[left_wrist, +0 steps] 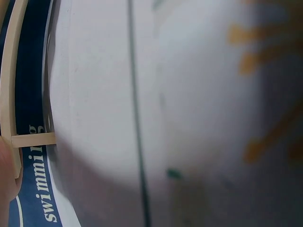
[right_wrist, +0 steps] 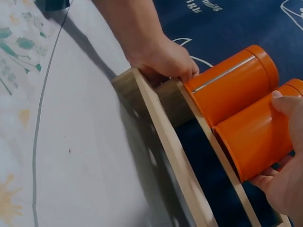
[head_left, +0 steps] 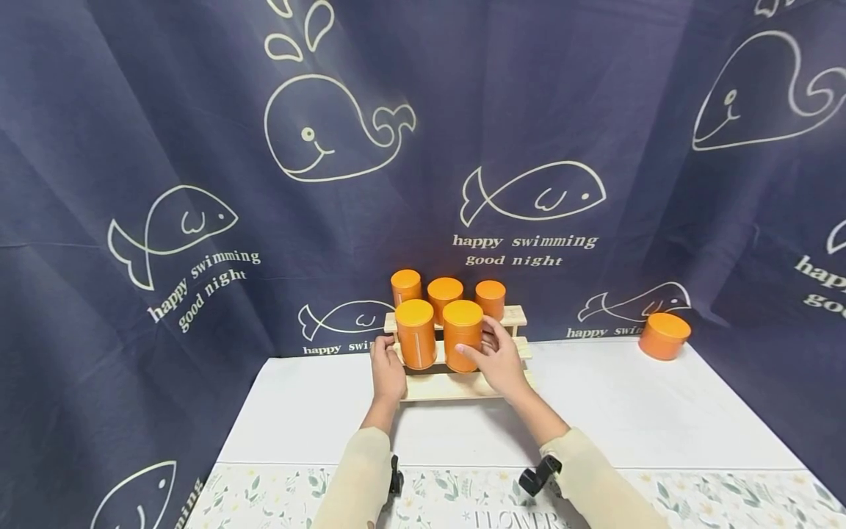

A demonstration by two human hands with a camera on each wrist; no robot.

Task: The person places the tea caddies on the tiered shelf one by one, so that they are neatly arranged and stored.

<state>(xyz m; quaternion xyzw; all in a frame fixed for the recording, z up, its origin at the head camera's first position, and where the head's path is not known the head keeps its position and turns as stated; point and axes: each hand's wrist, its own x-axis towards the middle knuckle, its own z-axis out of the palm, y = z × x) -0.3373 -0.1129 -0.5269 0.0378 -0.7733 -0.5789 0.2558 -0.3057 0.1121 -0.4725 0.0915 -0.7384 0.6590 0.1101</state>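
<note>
A stepped wooden rack (head_left: 456, 386) stands against the curtain at the back of the table. Its middle step bears two tall orange canisters: a left one (head_left: 416, 336) with a pale seam line and a right one (head_left: 461, 338). My right hand (head_left: 504, 365) holds the right canister, thumb in front and fingers round its far side; the right wrist view shows its base at the step. My left hand (head_left: 388, 373) grips the rack's left end, fingers bent at the wood, beside the left canister. Only a sliver of that hand shows in the left wrist view.
On the top step stand three more orange canisters: a left one (head_left: 406, 285), a middle one (head_left: 445, 294) and a right one (head_left: 490, 297). A short, wide orange canister (head_left: 664, 336) sits at the table's back right. A navy curtain (head_left: 423, 206) hangs behind the white table (head_left: 615, 411).
</note>
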